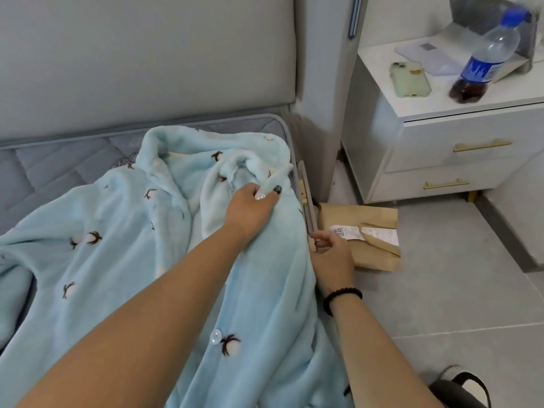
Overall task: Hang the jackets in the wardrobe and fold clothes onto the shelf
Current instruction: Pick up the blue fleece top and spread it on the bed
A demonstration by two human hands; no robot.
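Left hand (253,207) outstretched, fingers (266,193) curled and pinching, right hand (331,254) lower, fingers loosely curled

Head view, close, down over bed (59,172)
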